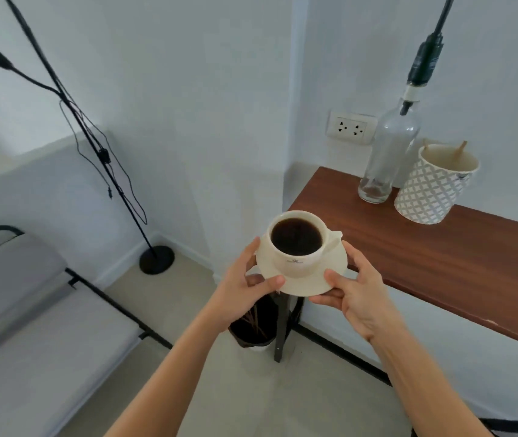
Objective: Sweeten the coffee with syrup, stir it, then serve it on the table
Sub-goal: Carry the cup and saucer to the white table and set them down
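Observation:
A cream cup [297,244] full of black coffee stands on a cream saucer [333,275], held in the air just left of the wooden table's corner. My left hand [245,291] grips the saucer's left rim, thumb on top. My right hand [357,294] grips the right rim the same way. The cup's handle points right, toward the table [440,260]. On the table's far side stands a clear glass syrup bottle [390,156] with a black pourer, nearly empty. Beside it is a patterned paper cup [434,187] holding wooden stir sticks.
A wall socket [350,127] sits behind the bottle. Below the saucer, a dark bin [251,329] with sticks stands by the table leg [281,326]. A black floor lamp [156,259] stands at the left wall. A grey bench [31,310] fills the lower left.

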A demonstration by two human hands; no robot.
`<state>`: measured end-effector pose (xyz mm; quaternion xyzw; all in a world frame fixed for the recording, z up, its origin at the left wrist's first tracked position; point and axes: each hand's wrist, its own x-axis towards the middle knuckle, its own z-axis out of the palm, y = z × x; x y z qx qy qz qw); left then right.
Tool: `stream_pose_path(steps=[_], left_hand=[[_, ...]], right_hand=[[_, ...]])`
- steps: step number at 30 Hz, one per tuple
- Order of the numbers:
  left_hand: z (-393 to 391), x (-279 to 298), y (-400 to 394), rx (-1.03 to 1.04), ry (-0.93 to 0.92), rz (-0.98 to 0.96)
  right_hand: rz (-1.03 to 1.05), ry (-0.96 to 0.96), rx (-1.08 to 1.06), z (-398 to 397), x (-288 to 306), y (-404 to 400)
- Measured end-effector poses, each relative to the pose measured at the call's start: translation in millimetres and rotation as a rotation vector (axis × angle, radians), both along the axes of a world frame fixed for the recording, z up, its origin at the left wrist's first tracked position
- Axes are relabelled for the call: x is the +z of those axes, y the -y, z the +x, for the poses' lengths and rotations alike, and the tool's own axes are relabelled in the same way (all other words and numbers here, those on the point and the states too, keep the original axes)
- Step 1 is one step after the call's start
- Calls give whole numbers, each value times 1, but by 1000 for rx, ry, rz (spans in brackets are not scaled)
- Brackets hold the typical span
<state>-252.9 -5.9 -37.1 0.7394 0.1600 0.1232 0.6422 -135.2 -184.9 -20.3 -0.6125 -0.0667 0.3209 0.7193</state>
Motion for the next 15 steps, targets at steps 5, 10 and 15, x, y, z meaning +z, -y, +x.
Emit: stream_pose_path(steps=[5, 10, 15], left_hand=[[-80, 6, -35, 179, -1, -69], [-182, 18, -63, 322, 52, -33], [-307, 22, -93, 485, 47, -1]], right_hand=[[40, -23, 201, -51, 12, -53], [24, -11, 367, -128, 17, -110], [26, -5, 536, -234, 16, -171]])
